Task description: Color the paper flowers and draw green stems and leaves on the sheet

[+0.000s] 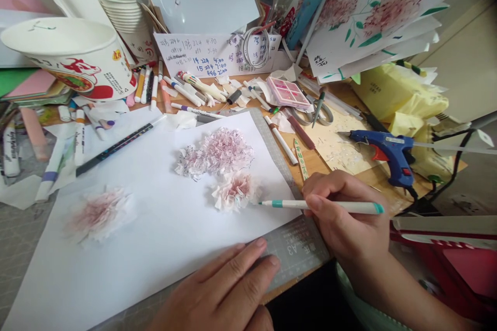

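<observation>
My right hand is closed round a white marker with teal ends. Its dark green tip is just right of a small crumpled-paper flower, pale with a pink middle, on a sheet of white paper. Above it on the sheet is a larger pink paper flower with dark-edged petals. Another pale pink paper flower, a little blurred, lies at the left. My left hand rests flat with fingers stretched out along the sheet's lower edge, over the grey cutting mat.
A blue glue gun lies at the right near scissors and a pink palette. Markers and paper scraps litter the back. A large paper bucket stands at the left; a flower painting leans at the back right.
</observation>
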A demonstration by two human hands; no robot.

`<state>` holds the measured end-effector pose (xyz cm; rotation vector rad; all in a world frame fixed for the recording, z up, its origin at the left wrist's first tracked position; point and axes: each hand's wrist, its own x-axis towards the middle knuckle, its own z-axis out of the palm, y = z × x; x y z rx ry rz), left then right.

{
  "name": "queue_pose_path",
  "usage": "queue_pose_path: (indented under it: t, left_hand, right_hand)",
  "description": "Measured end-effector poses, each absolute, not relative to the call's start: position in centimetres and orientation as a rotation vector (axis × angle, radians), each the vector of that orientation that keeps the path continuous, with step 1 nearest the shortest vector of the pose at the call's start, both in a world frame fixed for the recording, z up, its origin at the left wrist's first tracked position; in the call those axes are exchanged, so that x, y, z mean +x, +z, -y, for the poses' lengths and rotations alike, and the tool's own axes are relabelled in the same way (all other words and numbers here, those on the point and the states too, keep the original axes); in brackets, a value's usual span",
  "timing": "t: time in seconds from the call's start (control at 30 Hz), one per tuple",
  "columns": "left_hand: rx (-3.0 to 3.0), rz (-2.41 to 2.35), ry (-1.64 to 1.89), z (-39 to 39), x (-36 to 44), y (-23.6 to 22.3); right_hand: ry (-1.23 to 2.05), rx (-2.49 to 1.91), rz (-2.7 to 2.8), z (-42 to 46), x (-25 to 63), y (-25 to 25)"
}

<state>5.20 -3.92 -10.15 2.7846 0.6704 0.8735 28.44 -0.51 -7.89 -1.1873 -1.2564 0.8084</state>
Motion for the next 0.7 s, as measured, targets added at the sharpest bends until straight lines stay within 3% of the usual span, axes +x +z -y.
queue_pose_path:
  t: [0.7]
  left_hand:
    - [2.778, -0.674, 0.878, 3.93, 5.5, -9.95]
  right_hand:
    - [0.821, -1.19, 1.257, 0.56, 28.5, -7.86]
